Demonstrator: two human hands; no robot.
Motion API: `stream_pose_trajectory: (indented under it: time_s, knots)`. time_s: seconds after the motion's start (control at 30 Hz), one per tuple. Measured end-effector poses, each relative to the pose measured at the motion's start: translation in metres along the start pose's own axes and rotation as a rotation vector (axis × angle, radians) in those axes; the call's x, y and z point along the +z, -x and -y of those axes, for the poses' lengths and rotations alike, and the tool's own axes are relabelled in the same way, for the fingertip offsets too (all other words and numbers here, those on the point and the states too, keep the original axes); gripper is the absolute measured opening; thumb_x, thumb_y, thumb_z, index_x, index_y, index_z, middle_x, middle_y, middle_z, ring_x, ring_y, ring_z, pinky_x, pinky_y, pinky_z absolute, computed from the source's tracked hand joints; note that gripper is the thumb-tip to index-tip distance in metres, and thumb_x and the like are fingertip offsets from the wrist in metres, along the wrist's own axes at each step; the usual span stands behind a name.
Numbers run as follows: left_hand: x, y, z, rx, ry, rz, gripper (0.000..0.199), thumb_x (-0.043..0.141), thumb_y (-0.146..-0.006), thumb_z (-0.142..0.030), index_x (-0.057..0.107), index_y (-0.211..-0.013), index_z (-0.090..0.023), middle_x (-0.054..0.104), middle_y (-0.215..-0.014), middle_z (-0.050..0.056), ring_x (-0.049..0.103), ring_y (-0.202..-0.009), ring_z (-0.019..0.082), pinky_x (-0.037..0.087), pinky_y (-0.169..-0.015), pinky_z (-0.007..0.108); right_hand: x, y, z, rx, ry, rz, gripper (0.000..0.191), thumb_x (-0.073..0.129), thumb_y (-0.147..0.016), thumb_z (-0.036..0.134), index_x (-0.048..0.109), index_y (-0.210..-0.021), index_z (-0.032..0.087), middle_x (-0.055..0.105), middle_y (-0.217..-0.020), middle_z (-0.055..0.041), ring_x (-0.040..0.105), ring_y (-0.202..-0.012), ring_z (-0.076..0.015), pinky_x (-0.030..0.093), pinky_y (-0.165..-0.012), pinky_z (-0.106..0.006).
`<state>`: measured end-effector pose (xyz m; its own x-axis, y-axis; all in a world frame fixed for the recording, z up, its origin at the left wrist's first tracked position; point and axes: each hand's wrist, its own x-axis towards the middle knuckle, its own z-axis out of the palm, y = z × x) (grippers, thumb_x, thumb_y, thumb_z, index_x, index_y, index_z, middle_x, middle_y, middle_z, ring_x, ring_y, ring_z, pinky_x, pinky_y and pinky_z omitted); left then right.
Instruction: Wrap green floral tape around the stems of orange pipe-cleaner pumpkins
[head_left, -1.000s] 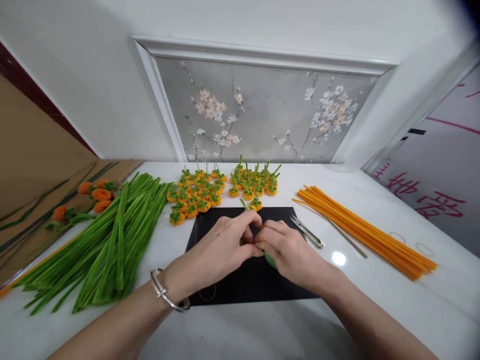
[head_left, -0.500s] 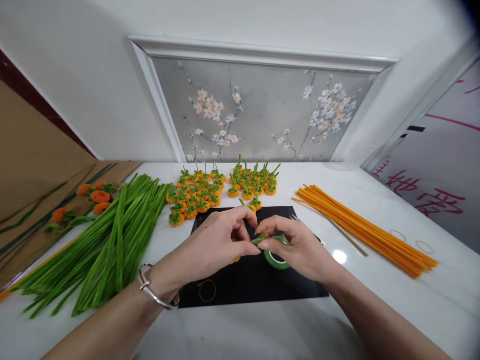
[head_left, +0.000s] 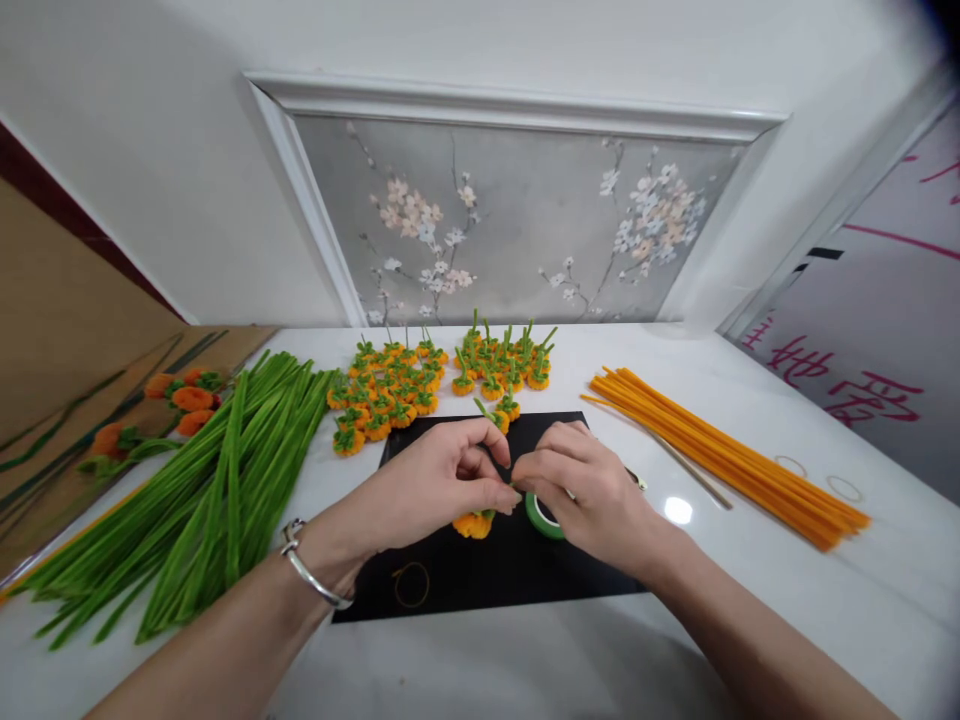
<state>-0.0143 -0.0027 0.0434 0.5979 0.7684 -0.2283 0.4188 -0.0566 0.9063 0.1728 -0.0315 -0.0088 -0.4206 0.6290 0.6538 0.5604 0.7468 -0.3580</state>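
My left hand (head_left: 454,485) is closed in a pinch, with an orange fuzzy flower (head_left: 474,524) head-down under its fingers; the flower's stem is hidden. My right hand (head_left: 589,490) has its fingertips pressed together beside the left fingertips. Its fingers cover most of the thin green strip that showed between the hands a moment earlier, which looks like floral tape. Partly behind the right hand, a roll of green tape (head_left: 541,520) lies on the black mat (head_left: 480,585). A ring of thin wire or band (head_left: 412,584) rests near the mat's lower left.
Green pipe cleaners (head_left: 217,500) lie heaped on the left, orange pipe cleaners (head_left: 727,455) on the right. Several finished orange-and-green flower heads (head_left: 386,385) stand behind the mat. Larger orange flowers (head_left: 193,398) lie on cardboard at far left. A wall rises behind the white table (head_left: 585,350).
The right hand has rolled over and its fingers have closed in, covering the green strip. More of the orange flower shows below the left hand. The view has shifted slightly.
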Motion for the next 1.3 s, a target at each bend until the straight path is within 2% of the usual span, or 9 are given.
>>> stream_pose_trajectory:
  time_s: [0.17,0.27,0.37,0.6,0.77,0.93,1.03,1.13,1.3]
  knots:
    - [0.002,0.001,0.005,0.129,-0.239,-0.086,0.002,0.061,-0.076,-0.019,0.06,-0.076,-0.017,0.062,-0.072,-0.002,0.057,-0.067,0.011,0.042,-0.062,0.023,0.0,0.001,0.003,0.006,0.09,0.021,0.019,0.044,-0.092,0.012,0.061,-0.084,0.016,0.055,-0.071,-0.0025,0.046,-0.067,-0.0147,0.034,-0.068,-0.031]
    - [0.005,0.002,0.005,0.246,-0.434,-0.201,0.01,0.056,-0.078,-0.014,0.061,-0.07,-0.017,0.062,-0.079,-0.001,0.055,-0.07,0.011,0.041,-0.066,0.023,0.001,0.002,0.003,-0.002,0.134,0.04,0.018,0.045,-0.09,0.011,0.06,-0.082,0.015,0.054,-0.071,-0.003,0.044,-0.068,-0.0152,0.033,-0.068,-0.031]
    - [0.007,0.001,0.004,0.308,-0.495,-0.217,0.018,0.051,-0.081,-0.01,0.061,-0.067,-0.016,0.063,-0.086,0.0,0.055,-0.074,0.01,0.04,-0.07,0.022,0.001,0.002,0.002,-0.026,0.189,0.048,0.019,0.045,-0.09,0.01,0.061,-0.081,0.015,0.054,-0.07,-0.0035,0.044,-0.068,-0.0158,0.032,-0.067,-0.031]
    - [-0.002,0.001,-0.001,0.151,-0.313,-0.001,0.013,0.054,-0.082,-0.017,0.062,-0.072,-0.015,0.06,-0.071,-0.002,0.051,-0.065,0.01,0.039,-0.06,0.02,-0.001,0.001,-0.002,-0.14,0.219,-0.011,0.022,0.044,-0.09,0.005,0.062,-0.086,0.018,0.056,-0.071,-0.0024,0.042,-0.067,-0.0148,0.031,-0.067,-0.03]
    - [-0.01,-0.002,0.0,0.069,-0.12,0.216,0.02,0.051,-0.086,-0.023,0.065,-0.076,-0.013,0.066,-0.077,0.002,0.058,-0.073,0.012,0.043,-0.069,0.022,-0.003,0.001,-0.003,-0.187,0.247,0.005,0.02,0.046,-0.093,0.012,0.064,-0.086,0.02,0.058,-0.073,-0.0019,0.044,-0.069,-0.0147,0.031,-0.07,-0.031]
    - [-0.001,-0.002,0.004,0.112,-0.174,0.024,0.019,0.06,-0.081,-0.033,0.059,-0.093,-0.018,0.065,-0.087,0.001,0.059,-0.077,0.014,0.045,-0.066,0.023,-0.004,0.001,-0.006,-0.14,0.27,0.041,0.022,0.044,-0.092,0.011,0.064,-0.085,0.017,0.058,-0.072,-0.0029,0.042,-0.069,-0.0156,0.03,-0.069,-0.032]
    - [0.009,-0.002,0.006,0.172,-0.337,-0.149,0.027,0.07,-0.071,-0.025,0.056,-0.094,-0.021,0.064,-0.081,-0.003,0.058,-0.073,0.013,0.044,-0.064,0.023,-0.003,0.0,-0.005,-0.129,0.273,0.051,0.022,0.045,-0.092,0.014,0.065,-0.085,0.016,0.056,-0.071,-0.0029,0.041,-0.068,-0.0156,0.03,-0.068,-0.032]
    - [0.016,-0.001,0.008,0.223,-0.479,-0.272,0.02,0.064,-0.074,-0.015,0.057,-0.091,-0.022,0.065,-0.072,-0.006,0.059,-0.068,0.012,0.042,-0.064,0.023,-0.002,0.0,-0.004,-0.123,0.278,0.052,0.025,0.042,-0.093,0.011,0.064,-0.083,0.016,0.056,-0.07,-0.0024,0.04,-0.068,-0.0153,0.03,-0.068,-0.032]
    - [0.016,-0.001,0.011,0.229,-0.504,-0.282,0.017,0.056,-0.077,-0.009,0.064,-0.086,-0.022,0.069,-0.074,-0.004,0.062,-0.069,0.012,0.042,-0.066,0.023,-0.001,0.001,-0.005,-0.148,0.31,0.061,0.027,0.041,-0.094,0.012,0.064,-0.082,0.017,0.055,-0.071,-0.0023,0.042,-0.069,-0.0151,0.03,-0.07,-0.031]
